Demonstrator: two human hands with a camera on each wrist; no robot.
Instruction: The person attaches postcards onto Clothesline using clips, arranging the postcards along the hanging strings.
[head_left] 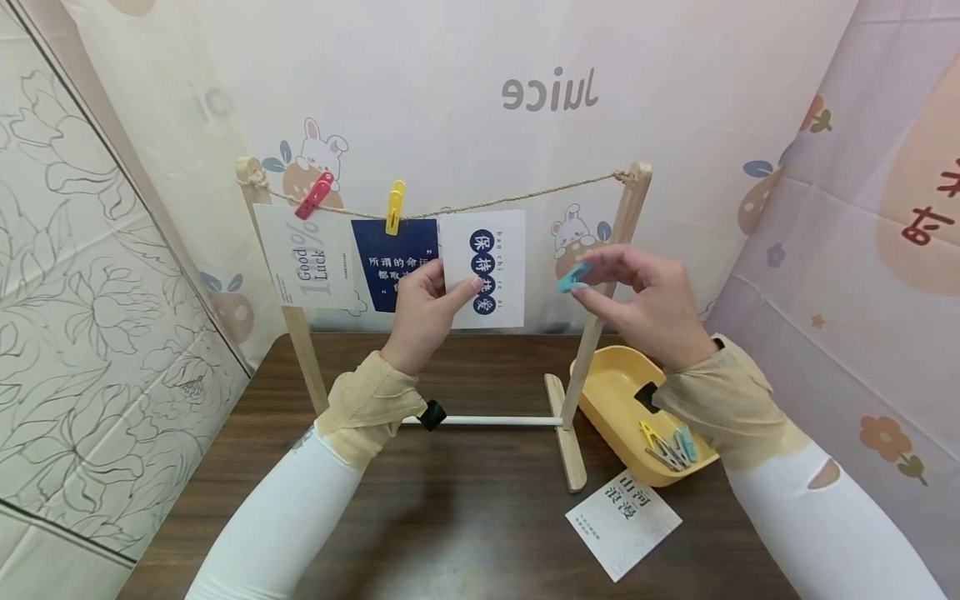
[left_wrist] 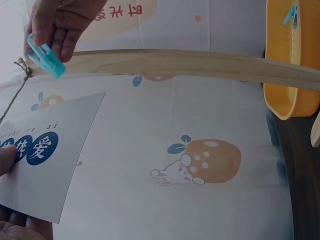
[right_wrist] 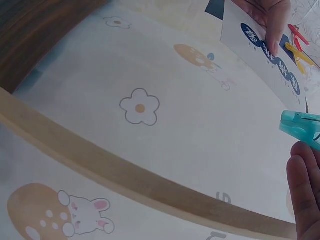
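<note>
My left hand (head_left: 427, 312) pinches a white card (head_left: 504, 250) with blue circles and Chinese characters, thumb in front and fingers behind. The card's top edge is right at the twine line (head_left: 517, 198). My right hand (head_left: 648, 300) holds a turquoise clothespin (head_left: 573, 277) between thumb and fingers, to the right of the card. A red clothespin (head_left: 315, 195) fixes a white "Good Luck" card (head_left: 307, 258) on the twine. Beside it, a yellow clothespin (head_left: 395, 207) holds a dark blue card (head_left: 378, 258), partly hidden behind my left hand.
The twine runs between two posts of a wooden stand (head_left: 630, 217) with a white crossbar (head_left: 502, 421). On the right is a yellow bin (head_left: 611, 400) with several clothespins (head_left: 671, 448). Another printed card (head_left: 624, 525) lies on the dark wooden table (head_left: 465, 517) before it.
</note>
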